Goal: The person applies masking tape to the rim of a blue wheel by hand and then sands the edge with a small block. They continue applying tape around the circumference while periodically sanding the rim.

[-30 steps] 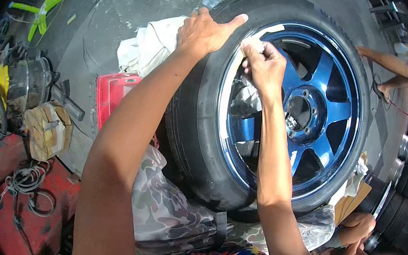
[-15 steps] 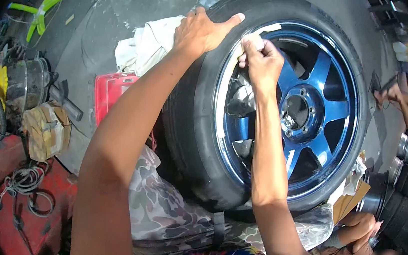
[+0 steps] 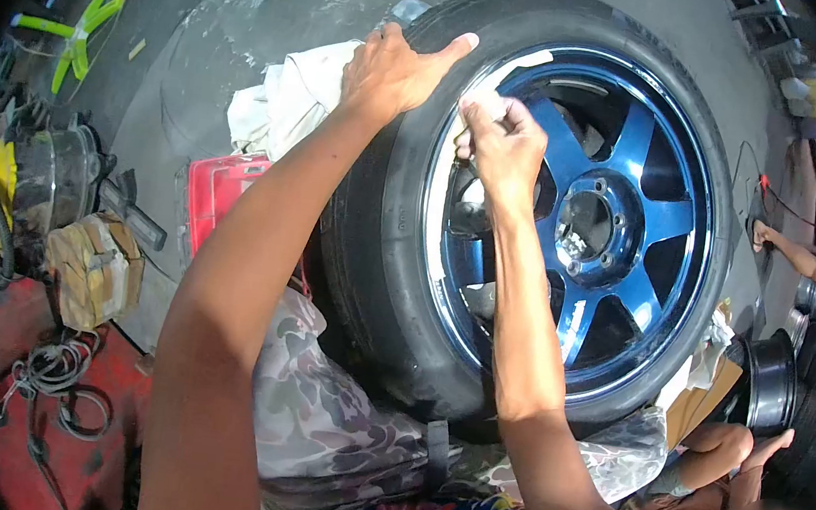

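Note:
A large black tire (image 3: pixel 365 280) on a glossy blue wheel (image 3: pixel 669 219) leans in front of me. A white strip (image 3: pixel 438 228) runs along the left side of the rim's lip, up to the top. My left hand (image 3: pixel 388 73) lies on the tire's upper left shoulder, fingers over the tread and thumb stretched out toward the sidewall. At the upper left of the rim, my right hand (image 3: pixel 506 145) pinches a small white piece (image 3: pixel 487 103) against the strip. The fingers partly cover this piece, and its exact kind is hidden.
White cloth (image 3: pixel 290 96) and a red plastic container (image 3: pixel 219 193) stand left of the tire. Farther left are a taped cardboard bundle (image 3: pixel 94 270), coiled cable (image 3: pixel 58 371) and a green star-shaped object (image 3: pixel 76 34). A person (image 3: pixel 717 502) sits low at right beside a dark wheel rim (image 3: pixel 771 382).
My right hand has moved left and down along the rim with the white piece. My left hand keeps its place on the tire. At far right, another person's limbs have shifted.

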`<state>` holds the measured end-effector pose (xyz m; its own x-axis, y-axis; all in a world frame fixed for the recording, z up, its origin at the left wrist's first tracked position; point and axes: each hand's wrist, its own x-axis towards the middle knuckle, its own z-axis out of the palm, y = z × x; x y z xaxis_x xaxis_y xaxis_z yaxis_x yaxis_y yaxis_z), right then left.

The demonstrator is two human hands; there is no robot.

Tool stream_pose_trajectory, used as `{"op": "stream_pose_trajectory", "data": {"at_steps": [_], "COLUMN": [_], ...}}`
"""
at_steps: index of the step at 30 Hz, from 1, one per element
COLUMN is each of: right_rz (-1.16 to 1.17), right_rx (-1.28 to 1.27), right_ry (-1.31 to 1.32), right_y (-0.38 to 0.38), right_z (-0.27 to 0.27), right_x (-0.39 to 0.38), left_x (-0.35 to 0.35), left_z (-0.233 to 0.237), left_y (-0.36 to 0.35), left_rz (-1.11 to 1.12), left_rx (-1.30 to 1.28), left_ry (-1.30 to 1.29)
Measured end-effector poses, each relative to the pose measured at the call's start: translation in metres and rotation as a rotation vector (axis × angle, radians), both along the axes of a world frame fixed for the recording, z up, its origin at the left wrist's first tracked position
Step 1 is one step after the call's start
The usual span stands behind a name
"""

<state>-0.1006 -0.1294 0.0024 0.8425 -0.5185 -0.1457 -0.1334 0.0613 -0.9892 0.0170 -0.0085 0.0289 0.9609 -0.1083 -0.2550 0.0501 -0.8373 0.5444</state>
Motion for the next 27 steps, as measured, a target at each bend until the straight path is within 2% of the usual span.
{"op": "stream_pose_trajectory", "data": {"at_steps": [1,2,3,5,9,11,13,21,23,27], "right_rz": [-0.001,-0.028,-0.048,-0.1,-0.002,0.025,-0.012,0.094,0.074,0.054], "right_rx": [-0.053,0.011,-0.094,-0.056,0.03,-0.061,-0.06,-0.134,-0.053,-0.1], "right_ry": [-0.012,-0.047,-0.018,-0.069,0.022,0.023,0.011,0.069,-0.018,0.093], "right_y": [-0.005,-0.01,-0.016,-0.013,-0.003,-0.009,-0.021,-0.019,-0.024,-0.002], "right_z": [-0.003,-0.006,-0.004,-0.005,0.002,0.003,0.005,0.011,0.001,0.012], "right_x": [0.006,0.015,0.023,0.027,0.005,0.008,0.026,0.016,0.022,0.001], "left_x": [-0.001,0.0,0.001,-0.002,0.0,0.0,-0.001,-0.001,-0.001,0.001], "left_z": [-0.001,-0.001,-0.001,0.0,-0.004,0.0,-0.001,-0.003,-0.003,-0.004], "left_y": [0.001,0.002,0.002,0.001,0.002,0.002,0.001,0.002,0.002,0.003], "left_rz": [0.01,0.012,0.011,0.014,0.004,0.003,0.01,0.001,0.008,0.006], "left_rx": [-0.01,-0.008,-0.012,-0.019,-0.031,-0.005,-0.011,-0.004,-0.012,-0.019], "left_ry": [0.004,0.005,0.009,0.015,-0.011,0.006,0.002,-0.015,-0.021,-0.023]}}
